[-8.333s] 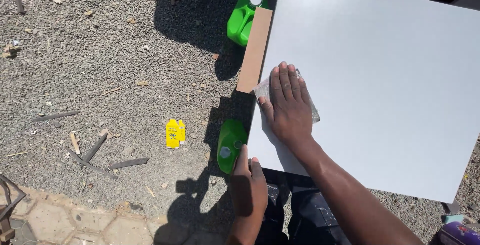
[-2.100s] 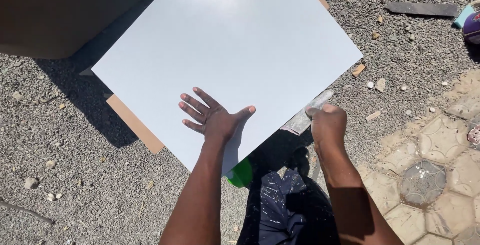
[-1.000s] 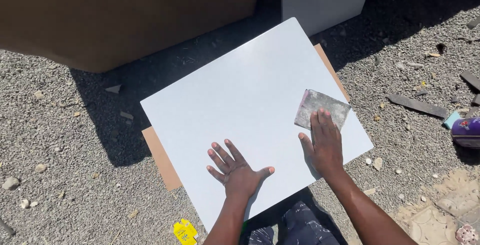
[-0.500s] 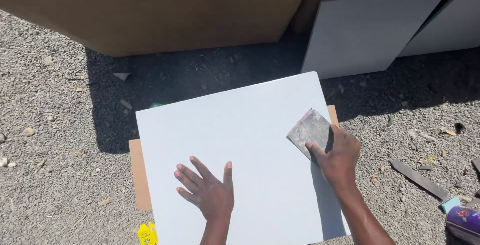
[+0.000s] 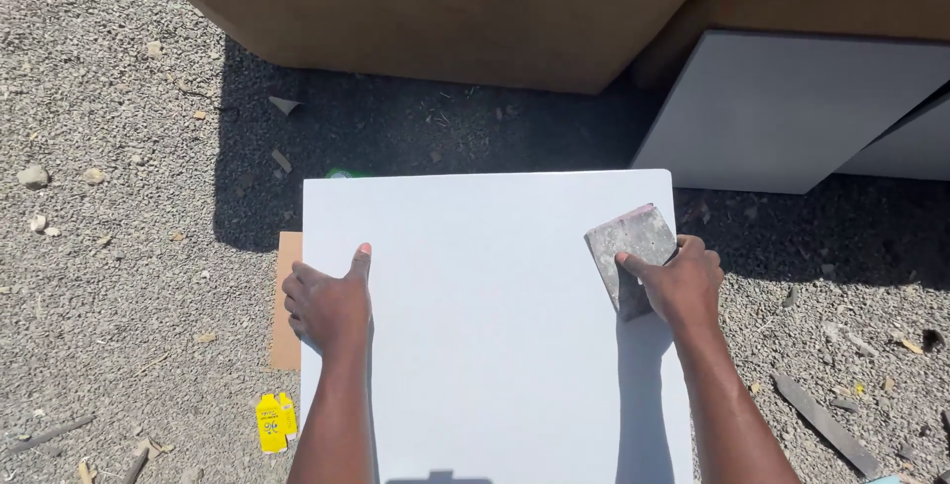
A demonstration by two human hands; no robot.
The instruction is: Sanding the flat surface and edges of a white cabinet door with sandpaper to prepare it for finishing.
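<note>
Right hand (image 5: 683, 286): clamped on a grey sanding block (image 5: 633, 256), thumb pressed on its face.
Sanding block: lay just left of and above that hand, flat on the white panel (image 5: 495, 326).
Left hand (image 5: 327, 301): curled over the panel's left edge, thumb on top.
Yellow carton (image 5: 273, 422): on gravel below the left hand.

Sunlit gravel ground (image 5: 119, 147), brown boards (image 5: 445, 9) behind

- One white board (image 5: 495, 326) lying flat
- Two pale panels (image 5: 792, 108) leaning behind
- One grey sanding sheet (image 5: 631, 251)
- One small yellow carton (image 5: 272, 423)
- Two hands: left hand (image 5: 327, 306), right hand (image 5: 683, 281)
</note>
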